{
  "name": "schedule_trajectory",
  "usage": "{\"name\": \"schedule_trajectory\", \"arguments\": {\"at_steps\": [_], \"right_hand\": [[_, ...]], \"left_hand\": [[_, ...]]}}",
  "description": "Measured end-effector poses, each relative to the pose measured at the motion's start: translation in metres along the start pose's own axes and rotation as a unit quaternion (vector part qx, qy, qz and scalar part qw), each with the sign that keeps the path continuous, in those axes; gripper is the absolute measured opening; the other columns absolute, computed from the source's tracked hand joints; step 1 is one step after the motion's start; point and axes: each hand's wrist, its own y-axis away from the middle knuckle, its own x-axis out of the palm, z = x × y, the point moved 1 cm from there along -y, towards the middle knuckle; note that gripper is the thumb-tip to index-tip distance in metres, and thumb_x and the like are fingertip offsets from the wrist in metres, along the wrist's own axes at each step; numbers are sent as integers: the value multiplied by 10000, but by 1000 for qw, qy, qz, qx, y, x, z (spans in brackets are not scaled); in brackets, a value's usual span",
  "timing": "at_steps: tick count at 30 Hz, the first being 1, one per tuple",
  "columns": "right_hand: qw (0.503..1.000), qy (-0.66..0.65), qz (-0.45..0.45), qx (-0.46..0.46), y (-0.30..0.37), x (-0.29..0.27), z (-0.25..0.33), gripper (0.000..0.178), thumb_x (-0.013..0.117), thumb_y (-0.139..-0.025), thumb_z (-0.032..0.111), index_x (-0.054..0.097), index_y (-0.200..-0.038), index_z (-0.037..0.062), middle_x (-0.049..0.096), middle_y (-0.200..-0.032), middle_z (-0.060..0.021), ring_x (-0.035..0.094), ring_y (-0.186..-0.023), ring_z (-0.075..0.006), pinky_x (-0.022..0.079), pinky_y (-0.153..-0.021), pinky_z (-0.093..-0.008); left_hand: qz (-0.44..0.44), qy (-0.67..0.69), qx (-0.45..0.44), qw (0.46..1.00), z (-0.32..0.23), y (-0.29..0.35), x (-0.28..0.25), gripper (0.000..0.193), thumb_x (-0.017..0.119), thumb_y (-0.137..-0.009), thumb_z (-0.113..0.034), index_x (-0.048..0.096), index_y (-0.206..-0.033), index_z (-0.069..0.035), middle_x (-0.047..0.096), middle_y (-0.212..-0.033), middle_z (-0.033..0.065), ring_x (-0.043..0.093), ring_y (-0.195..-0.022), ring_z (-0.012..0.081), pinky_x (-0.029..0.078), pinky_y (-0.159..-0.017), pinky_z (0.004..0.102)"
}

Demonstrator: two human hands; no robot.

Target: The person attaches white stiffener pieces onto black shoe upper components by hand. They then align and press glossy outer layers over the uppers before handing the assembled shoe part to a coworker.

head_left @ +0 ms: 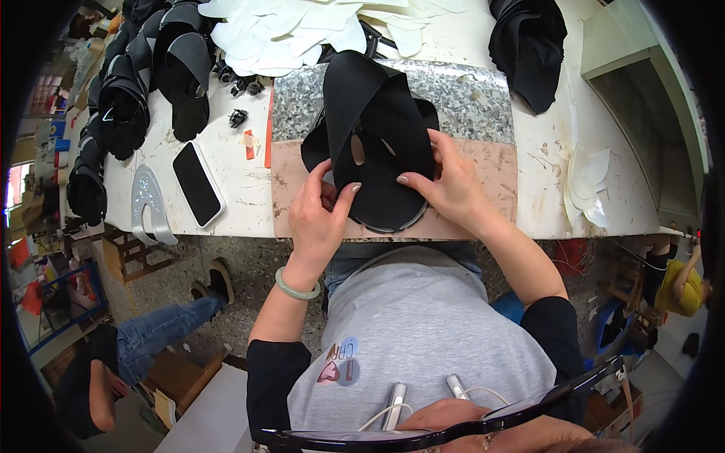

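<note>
A black fabric shoe upper [384,113] with wide crossed bands and two oval openings lies on the pinkish work board [483,192] in front of me. Its rounded near end shows a pale rim underneath. My left hand [316,215] grips the upper's near left edge, thumb on top and fingers curled at the side. On the opposite edge, my right hand [453,181] pinches it with the thumb over the top and the fingers along the outside. What lies beneath the upper is mostly hidden.
White cut sheets [291,30] are heaped at the back, beside a speckled grey slab [468,90]. Black uppers [124,113] pile up at left, near a phone [198,183] and a glittery curved piece [147,200]. Folded black fabric [529,53] and a grey-green metal housing [649,98] stand right.
</note>
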Motion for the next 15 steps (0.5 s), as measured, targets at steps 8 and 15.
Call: {"name": "schedule_trajectory", "arguments": {"at_steps": [8,15], "right_hand": [[997,62,-18,-36,5,3,6,676,754,-776,183,386,-1304,-24,612,-1007,-262,626,-905,-401,501,-745,-423],[951,251,-124,-128,6,-23,4,604,715,-762,115,440,-1288,4,557,-1011,-141,578,-861,-317,495,-714,-397]], "left_hand": [[-1,-10,25,1000,1,0,3,419,753,-793,-140,577,-1150,-11,534,-649,19,497,-542,119,412,-498,274],[-5,-202,155,967,-4,-11,-11,432,775,-752,-252,612,-1059,4,525,-741,61,492,-740,234,425,-668,355]]}}
